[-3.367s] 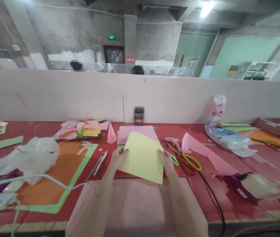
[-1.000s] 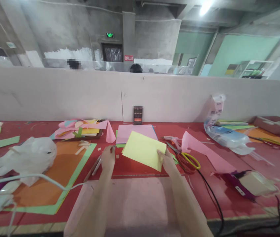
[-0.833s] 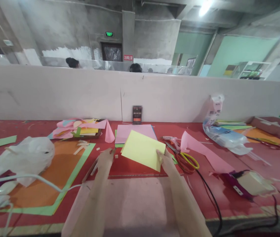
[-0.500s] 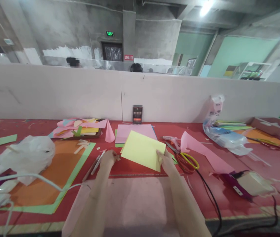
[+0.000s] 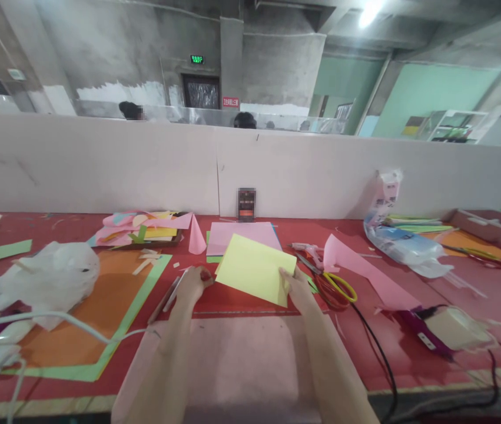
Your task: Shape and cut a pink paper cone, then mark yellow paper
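My right hand (image 5: 297, 285) pinches the lower right corner of a pale yellow paper sheet (image 5: 254, 268), which is tilted and partly covers pink paper (image 5: 244, 235) behind it. Just left of the sheet is my left hand (image 5: 195, 282), its fingers curled together near the sheet's left corner; whether something small is between them I cannot make out. Beside that hand lie a white pen (image 5: 173, 294) and a brownish stick (image 5: 162, 303).
Scissors with yellow and red handles (image 5: 338, 288), a pink glue gun (image 5: 309, 250) and a curled pink strip (image 5: 369, 274) lie at the right. A plastic bag (image 5: 47, 277) rests on orange paper (image 5: 95, 318) at the left. A phone (image 5: 246, 205) leans on the partition.
My left hand has shifted very slightly, its fingers more curled. The yellow sheet and my right hand look nearly unmoved.
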### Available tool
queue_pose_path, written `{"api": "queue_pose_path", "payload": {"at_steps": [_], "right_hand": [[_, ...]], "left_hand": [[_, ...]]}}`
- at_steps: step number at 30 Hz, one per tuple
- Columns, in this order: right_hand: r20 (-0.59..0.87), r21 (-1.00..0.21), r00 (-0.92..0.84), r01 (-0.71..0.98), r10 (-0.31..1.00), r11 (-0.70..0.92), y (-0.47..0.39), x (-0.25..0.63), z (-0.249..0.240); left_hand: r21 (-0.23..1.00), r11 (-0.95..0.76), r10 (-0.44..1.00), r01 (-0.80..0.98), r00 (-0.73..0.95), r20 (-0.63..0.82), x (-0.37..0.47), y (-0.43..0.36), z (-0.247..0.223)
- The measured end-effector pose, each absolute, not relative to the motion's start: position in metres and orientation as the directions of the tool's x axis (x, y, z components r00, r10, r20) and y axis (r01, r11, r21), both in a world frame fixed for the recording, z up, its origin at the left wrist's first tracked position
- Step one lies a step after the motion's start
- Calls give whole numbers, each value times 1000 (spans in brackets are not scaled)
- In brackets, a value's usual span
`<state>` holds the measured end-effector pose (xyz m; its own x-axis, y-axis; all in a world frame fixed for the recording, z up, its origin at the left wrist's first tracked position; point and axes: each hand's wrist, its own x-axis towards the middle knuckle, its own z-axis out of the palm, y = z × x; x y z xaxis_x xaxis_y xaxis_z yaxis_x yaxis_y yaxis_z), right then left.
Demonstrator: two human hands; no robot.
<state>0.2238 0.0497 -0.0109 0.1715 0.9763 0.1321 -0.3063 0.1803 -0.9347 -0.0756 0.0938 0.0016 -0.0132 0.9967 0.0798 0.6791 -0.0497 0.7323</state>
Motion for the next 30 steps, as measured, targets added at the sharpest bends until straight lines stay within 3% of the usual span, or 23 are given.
{"api": "queue_pose_path", "payload": {"at_steps": [3, 11, 16, 18, 21, 23, 25, 30], "right_hand": [[133, -935, 180, -303, 975, 183, 51, 224, -12], [119, -932, 182, -317, 976, 173, 50, 223, -11], [131, -929, 168, -323, 977, 180, 48, 223, -9], [128, -931, 174, -320, 976, 178, 48, 223, -9], [121, -932, 166, -320, 979, 169, 48, 222, -8], [124, -931, 156, -324, 980, 169, 47, 222, -8], [127, -930, 154, -324, 980, 172, 47, 222, -7], [102, -925, 158, -349, 982, 152, 49, 224, -9]], "left_hand": [[668, -103, 995, 737, 64, 82, -75, 92, 5], [610, -109, 987, 785, 15, 157, -74, 93, 1], [691, -99, 986, 716, -24, 166, -69, 94, 0], [816, -62, 990, 575, -68, 123, -66, 95, 0], [990, -15, 975, 138, -216, 45, -65, 100, -1], [983, -148, 910, -108, -405, 92, -69, 103, -2], [931, -288, 829, -224, -545, 125, -75, 106, -2], [887, -295, 865, -356, -494, 89, -73, 106, 1]]}}
